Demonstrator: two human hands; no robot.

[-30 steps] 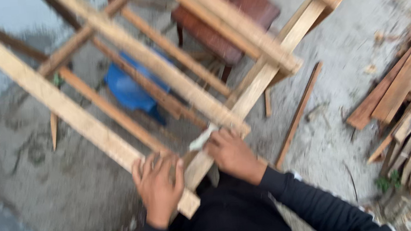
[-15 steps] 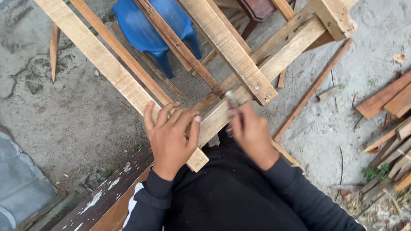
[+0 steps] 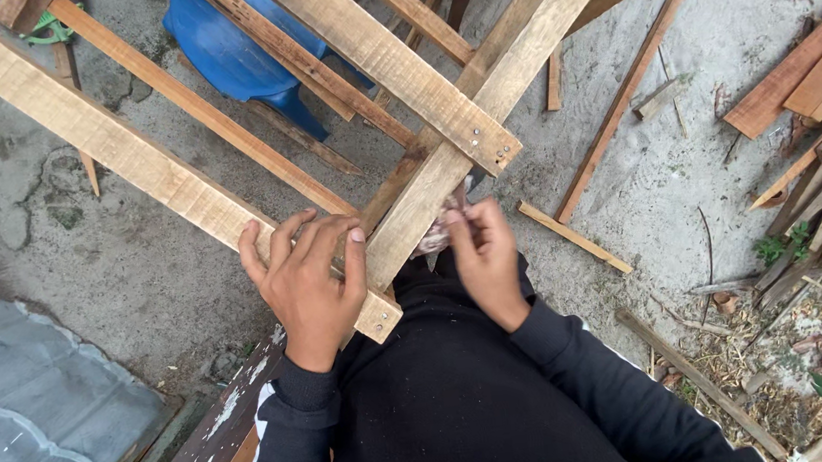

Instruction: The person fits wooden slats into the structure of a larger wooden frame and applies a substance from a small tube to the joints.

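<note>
A pale object (image 3: 434,231) in the right hand (image 3: 482,254) is mostly hidden.

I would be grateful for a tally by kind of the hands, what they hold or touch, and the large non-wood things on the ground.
Hands: 2 (left hand, right hand)
Wooden frame: 1
Pale wad pinched in the right hand: 1
Blue plastic stool: 1
Grey corrugated sheet: 1
Total: 6
</note>
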